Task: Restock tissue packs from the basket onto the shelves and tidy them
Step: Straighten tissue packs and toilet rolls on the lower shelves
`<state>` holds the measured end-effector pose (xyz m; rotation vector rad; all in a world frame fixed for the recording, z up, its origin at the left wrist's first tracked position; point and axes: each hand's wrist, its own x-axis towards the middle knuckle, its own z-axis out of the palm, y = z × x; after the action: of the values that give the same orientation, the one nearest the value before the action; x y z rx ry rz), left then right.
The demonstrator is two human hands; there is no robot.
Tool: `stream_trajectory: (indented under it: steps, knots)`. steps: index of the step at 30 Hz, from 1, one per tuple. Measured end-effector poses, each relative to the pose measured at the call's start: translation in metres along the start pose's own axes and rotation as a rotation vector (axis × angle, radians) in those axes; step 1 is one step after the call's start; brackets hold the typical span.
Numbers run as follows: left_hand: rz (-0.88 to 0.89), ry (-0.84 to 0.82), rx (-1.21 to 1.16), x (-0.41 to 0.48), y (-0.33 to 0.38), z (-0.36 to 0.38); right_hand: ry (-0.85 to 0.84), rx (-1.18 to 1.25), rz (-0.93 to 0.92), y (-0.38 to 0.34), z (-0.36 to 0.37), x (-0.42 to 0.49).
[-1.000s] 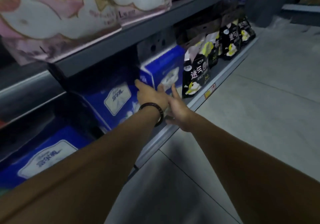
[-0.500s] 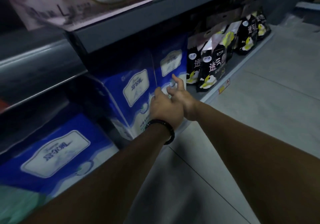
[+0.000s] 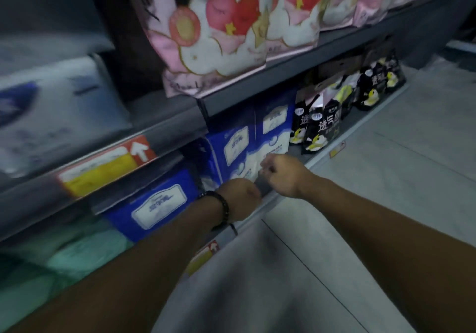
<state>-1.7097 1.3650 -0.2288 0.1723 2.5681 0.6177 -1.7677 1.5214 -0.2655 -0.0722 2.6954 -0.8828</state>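
Observation:
Two blue tissue packs (image 3: pixel 236 146) (image 3: pixel 274 124) stand upright side by side on the bottom shelf (image 3: pixel 365 124). A third blue pack (image 3: pixel 157 205) lies further left under a lower shelf lip. My right hand (image 3: pixel 282 175) is curled, its knuckles against the lower front of the upright packs. My left hand (image 3: pixel 242 198), with a dark bead bracelet at the wrist, is a loose fist just below and left of it, at the shelf's front rail. Neither hand visibly holds anything. No basket is in view.
Black packs with yellow print (image 3: pixel 322 129) fill the bottom shelf to the right. Pink and white packs (image 3: pixel 219 36) line the shelf above. A green pack (image 3: pixel 77 252) lies at lower left. A red and yellow price label (image 3: pixel 103 169) hangs on the left rail. Grey tiled floor (image 3: pixel 386 204) spreads right.
The right blue pack has been turned face-out and pushed in beside its neighbour. Both hands have drawn back toward the shelf's front rail and curled shut. My head has lifted.

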Motion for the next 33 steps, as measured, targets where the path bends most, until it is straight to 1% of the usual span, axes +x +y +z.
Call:
stream_trajectory:
  steps: [3, 5, 8, 10, 13, 15, 18, 23, 25, 29, 33]
  knots:
    - [-0.030, -0.017, 0.142, -0.058, 0.000, -0.015, -0.099, -0.273, -0.053, -0.039, -0.015, -0.064]
    - [-0.045, -0.032, 0.216, -0.102, 0.001, -0.024, -0.131, -0.399, -0.088, -0.066, -0.021, -0.110]
    - [-0.056, -0.130, 0.297, -0.172, 0.006, -0.034, -0.153, -0.472, -0.122, -0.103, -0.024, -0.177]
    - [-0.043, -0.114, 0.300, -0.220, 0.008, -0.040, -0.156, -0.497, -0.138, -0.125, -0.023, -0.219]
    - [-0.021, -0.048, 0.333, -0.289, 0.008, -0.042, -0.176, -0.510, -0.161, -0.160, -0.017, -0.278]
    - [-0.031, -0.011, 0.322, -0.332, -0.003, -0.036, -0.202, -0.503, -0.184, -0.181, -0.007, -0.314]
    - [-0.076, 0.038, 0.288, -0.387, -0.037, -0.020, -0.252, -0.511, -0.246, -0.210, 0.020, -0.364]
    - [-0.195, 0.071, 0.308, -0.472, -0.095, 0.009, -0.346, -0.715, -0.354, -0.249, 0.071, -0.429]
    - [-0.225, 0.081, 0.282, -0.501, -0.113, 0.017, -0.385, -0.751, -0.404, -0.264, 0.090, -0.445]
    - [-0.304, 0.135, 0.114, -0.552, -0.146, 0.028, -0.417, -0.778, -0.530, -0.299, 0.127, -0.464]
    - [-0.456, 0.145, 0.098, -0.606, -0.170, 0.028, -0.474, -0.821, -0.648, -0.337, 0.166, -0.474]
